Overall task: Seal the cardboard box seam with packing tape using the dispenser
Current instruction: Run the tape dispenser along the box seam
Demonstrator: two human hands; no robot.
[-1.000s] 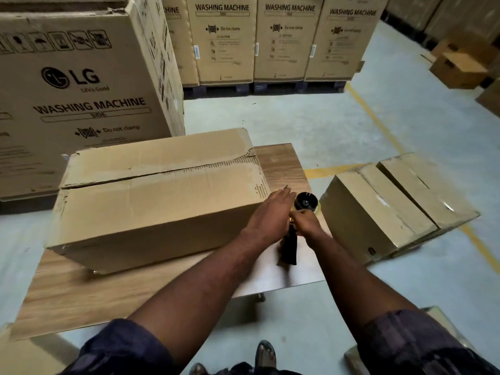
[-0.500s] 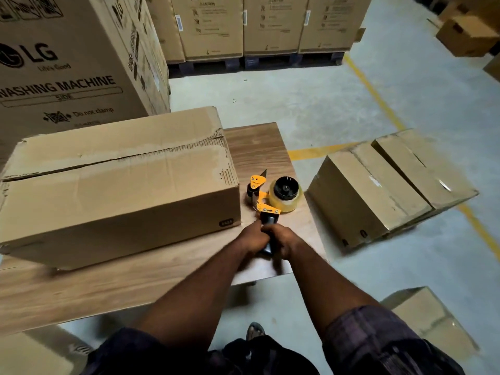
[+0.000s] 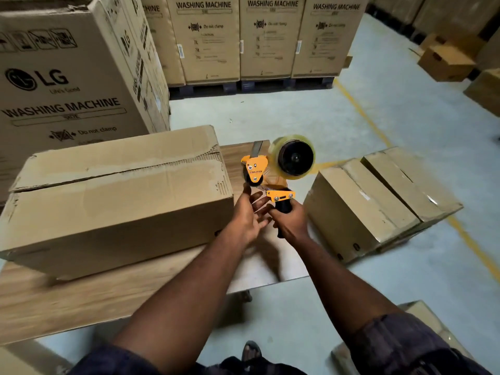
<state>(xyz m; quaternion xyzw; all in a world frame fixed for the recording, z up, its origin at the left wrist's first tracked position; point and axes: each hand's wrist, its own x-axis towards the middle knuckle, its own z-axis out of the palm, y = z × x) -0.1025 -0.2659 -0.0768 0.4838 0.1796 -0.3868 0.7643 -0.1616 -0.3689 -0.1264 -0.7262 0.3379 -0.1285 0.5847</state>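
Observation:
A long cardboard box (image 3: 116,196) lies on a wooden table (image 3: 108,293), its top seam (image 3: 113,173) running lengthwise with no tape visible on it. My right hand (image 3: 290,219) grips the black handle of an orange tape dispenser (image 3: 273,171), held upright in the air just right of the box's end. A roll of clear tape sits on its black hub. My left hand (image 3: 250,212) is beside the handle with fingers spread, fingertips reaching toward the dispenser's roller end; it holds nothing.
Tall washing-machine cartons (image 3: 67,77) stand at the left and along the back (image 3: 270,36). Two smaller boxes (image 3: 378,201) lie on the floor right of the table. Another box (image 3: 422,318) is by my right arm. A yellow floor line (image 3: 362,112) runs diagonally.
The dispenser has been lifted off the table and now stands upright in the air. My left hand has let go of the handle and opened.

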